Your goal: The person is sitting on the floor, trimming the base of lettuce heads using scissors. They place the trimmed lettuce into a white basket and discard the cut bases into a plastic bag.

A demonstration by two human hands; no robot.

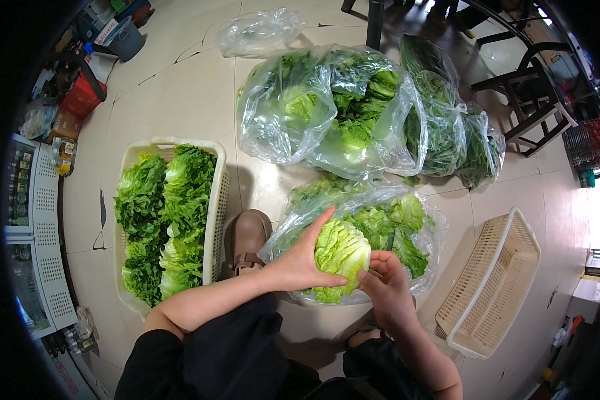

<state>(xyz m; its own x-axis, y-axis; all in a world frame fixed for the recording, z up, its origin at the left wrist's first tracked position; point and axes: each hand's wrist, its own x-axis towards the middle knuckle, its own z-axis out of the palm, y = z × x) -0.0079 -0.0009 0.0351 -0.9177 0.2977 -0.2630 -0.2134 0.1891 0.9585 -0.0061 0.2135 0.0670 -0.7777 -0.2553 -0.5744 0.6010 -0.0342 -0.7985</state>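
A pale green head of leafy lettuce [341,255] is in my left hand [310,260], with the thumb across its lower side and the fingers spread along its far side. My right hand [387,287] pinches the right edge of the same head with bent fingers. Below both hands, an open clear plastic bag [436,227] lies spread on the floor with loose lettuce leaves [407,215] on it. A narrow dark object [391,240] rests among these leaves; I cannot tell what it is.
A cream plastic basket [221,200] at left holds lettuce heads [187,200] in two rows. Large clear bags of lettuce [290,135] and other greens [437,135] stand ahead. Another cream basket [495,280] lies tilted at right. A dark wooden chair [535,95] stands far right.
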